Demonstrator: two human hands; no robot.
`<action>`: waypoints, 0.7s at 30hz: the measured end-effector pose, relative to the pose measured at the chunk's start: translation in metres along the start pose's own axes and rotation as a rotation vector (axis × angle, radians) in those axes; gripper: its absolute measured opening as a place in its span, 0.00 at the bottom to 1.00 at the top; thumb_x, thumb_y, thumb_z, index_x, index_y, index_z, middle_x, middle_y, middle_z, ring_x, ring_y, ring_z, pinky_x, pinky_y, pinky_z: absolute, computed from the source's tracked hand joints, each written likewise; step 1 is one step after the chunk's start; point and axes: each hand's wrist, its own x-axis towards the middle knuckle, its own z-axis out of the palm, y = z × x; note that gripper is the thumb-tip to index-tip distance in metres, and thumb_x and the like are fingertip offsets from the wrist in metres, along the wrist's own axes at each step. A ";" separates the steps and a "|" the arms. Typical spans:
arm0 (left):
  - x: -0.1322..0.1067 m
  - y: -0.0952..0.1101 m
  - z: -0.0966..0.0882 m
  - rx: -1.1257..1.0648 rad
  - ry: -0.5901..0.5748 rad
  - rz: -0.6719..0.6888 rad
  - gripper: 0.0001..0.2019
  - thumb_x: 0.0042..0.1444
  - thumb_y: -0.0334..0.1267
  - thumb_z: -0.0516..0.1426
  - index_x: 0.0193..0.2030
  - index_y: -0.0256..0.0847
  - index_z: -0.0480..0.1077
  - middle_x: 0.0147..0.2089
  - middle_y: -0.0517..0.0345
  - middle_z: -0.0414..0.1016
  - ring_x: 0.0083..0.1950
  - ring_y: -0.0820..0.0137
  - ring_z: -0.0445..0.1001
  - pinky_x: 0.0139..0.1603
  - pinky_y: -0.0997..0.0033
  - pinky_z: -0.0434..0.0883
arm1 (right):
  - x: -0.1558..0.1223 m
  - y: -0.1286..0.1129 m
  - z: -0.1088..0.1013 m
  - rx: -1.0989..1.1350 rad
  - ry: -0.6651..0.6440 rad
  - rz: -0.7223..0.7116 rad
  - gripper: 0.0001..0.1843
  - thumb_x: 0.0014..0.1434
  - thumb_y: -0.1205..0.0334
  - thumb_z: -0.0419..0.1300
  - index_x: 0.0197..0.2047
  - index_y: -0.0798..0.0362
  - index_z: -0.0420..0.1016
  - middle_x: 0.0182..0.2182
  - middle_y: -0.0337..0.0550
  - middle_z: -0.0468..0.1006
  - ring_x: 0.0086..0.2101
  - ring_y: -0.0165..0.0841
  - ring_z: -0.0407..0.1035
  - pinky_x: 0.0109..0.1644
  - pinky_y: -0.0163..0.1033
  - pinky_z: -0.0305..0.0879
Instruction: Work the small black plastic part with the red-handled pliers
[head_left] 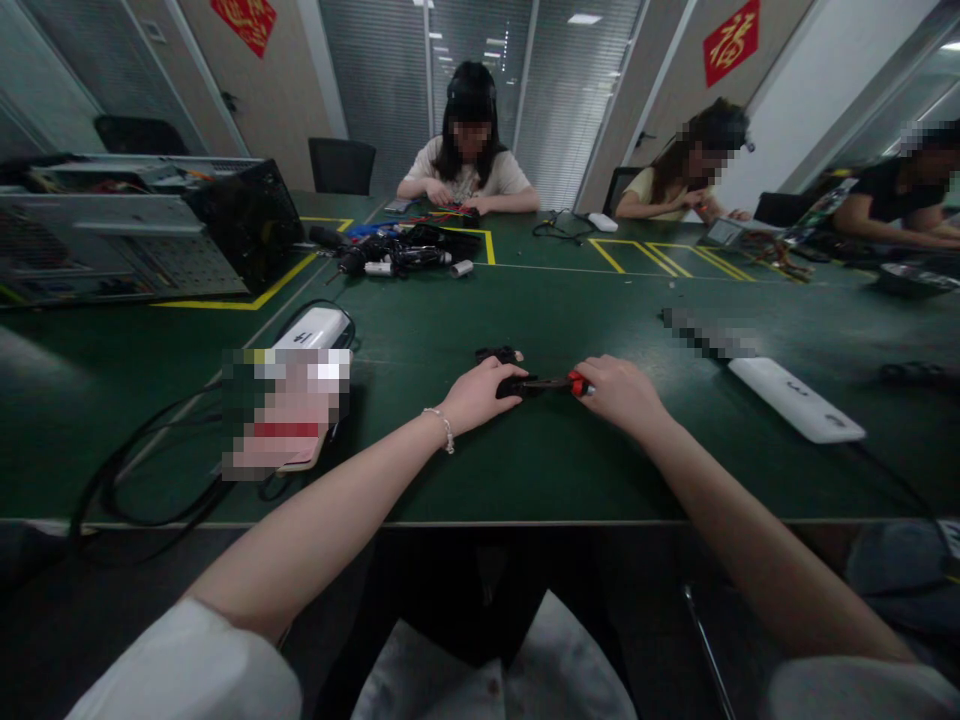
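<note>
My left hand (480,390) is closed around a small black part (511,385) above the green table, its fingers covering most of it. My right hand (621,393) grips the red handles of what look like pliers (555,384). Their dark metal end points left and meets the black part between the two hands. Just beyond my left fingers lies a small dark piece (495,355) with a copper-coloured end, too small to make out.
On my left, a phone in a pink case (289,430) and a white power bank (319,328) lie with looped black cable. Another white power bank (796,398) is at right. An opened computer case (135,230) and a cable pile (409,248) stand farther back. Several people work across the table (600,490).
</note>
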 end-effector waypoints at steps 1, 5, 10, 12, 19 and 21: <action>0.000 0.000 0.000 0.005 0.003 0.000 0.19 0.57 0.40 0.56 0.56 0.46 0.65 0.55 0.53 0.65 0.51 0.63 0.70 0.50 0.63 0.69 | 0.000 0.000 0.000 -0.004 -0.002 -0.001 0.10 0.54 0.64 0.54 0.38 0.57 0.73 0.35 0.49 0.76 0.34 0.37 0.66 0.37 0.40 0.59; 0.001 -0.001 0.001 0.011 0.008 0.005 0.19 0.57 0.40 0.56 0.56 0.46 0.65 0.54 0.53 0.65 0.51 0.63 0.70 0.51 0.64 0.69 | -0.001 0.000 -0.001 -0.009 0.003 -0.010 0.10 0.54 0.64 0.54 0.38 0.56 0.73 0.35 0.48 0.76 0.34 0.37 0.66 0.37 0.39 0.58; 0.001 -0.001 0.001 -0.006 0.012 0.002 0.20 0.57 0.40 0.57 0.56 0.46 0.65 0.54 0.53 0.65 0.50 0.63 0.70 0.50 0.64 0.69 | 0.000 0.001 0.003 -0.011 0.039 -0.019 0.09 0.54 0.64 0.53 0.37 0.54 0.73 0.34 0.47 0.76 0.34 0.36 0.66 0.36 0.39 0.59; 0.001 -0.001 0.001 -0.011 0.016 -0.002 0.20 0.57 0.39 0.57 0.56 0.46 0.65 0.53 0.53 0.66 0.50 0.63 0.71 0.49 0.64 0.69 | 0.000 0.002 0.004 -0.012 0.039 -0.017 0.09 0.54 0.64 0.53 0.37 0.55 0.73 0.34 0.47 0.76 0.34 0.36 0.66 0.36 0.39 0.59; 0.000 0.000 0.000 -0.017 0.008 -0.003 0.19 0.57 0.39 0.57 0.56 0.45 0.66 0.53 0.53 0.66 0.50 0.63 0.71 0.49 0.64 0.70 | 0.000 0.000 0.001 -0.003 0.024 -0.018 0.10 0.54 0.64 0.54 0.38 0.56 0.73 0.34 0.48 0.76 0.34 0.37 0.66 0.36 0.39 0.58; 0.000 0.000 0.000 -0.016 0.006 -0.008 0.19 0.57 0.39 0.57 0.56 0.46 0.66 0.53 0.53 0.66 0.49 0.63 0.71 0.48 0.64 0.70 | -0.001 0.000 0.000 -0.001 0.022 -0.018 0.10 0.54 0.64 0.54 0.37 0.56 0.73 0.34 0.48 0.76 0.33 0.37 0.66 0.36 0.39 0.58</action>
